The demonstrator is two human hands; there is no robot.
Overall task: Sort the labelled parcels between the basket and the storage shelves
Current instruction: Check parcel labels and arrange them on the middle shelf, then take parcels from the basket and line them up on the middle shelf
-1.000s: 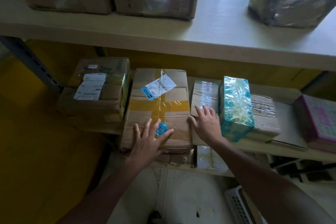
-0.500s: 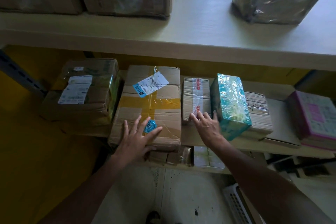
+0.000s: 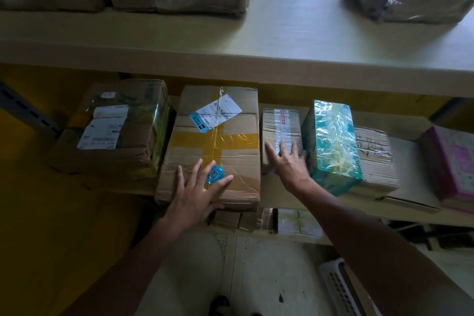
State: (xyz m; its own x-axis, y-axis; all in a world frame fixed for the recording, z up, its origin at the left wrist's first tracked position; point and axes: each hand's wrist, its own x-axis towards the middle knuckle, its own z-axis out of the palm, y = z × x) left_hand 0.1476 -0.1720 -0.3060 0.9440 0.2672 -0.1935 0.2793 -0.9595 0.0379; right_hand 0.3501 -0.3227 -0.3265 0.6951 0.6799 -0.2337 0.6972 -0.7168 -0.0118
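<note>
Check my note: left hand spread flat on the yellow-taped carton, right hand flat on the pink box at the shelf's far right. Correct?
Wrong box for the right hand: the head view shows it flat on the small clear-taped carton, between the yellow-taped carton and the teal film-wrapped box. The left hand is spread flat on the yellow-taped carton, as noted.

Small box [image 3: 280, 136] sits between large box [image 3: 213, 146] and wrapped parcel [image 3: 333, 143].

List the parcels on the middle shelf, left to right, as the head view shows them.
Film-wrapped box with white labels → large box with yellow tape → small box with clear tape → teal wrapped box → box with handwriting → pink box.
</note>
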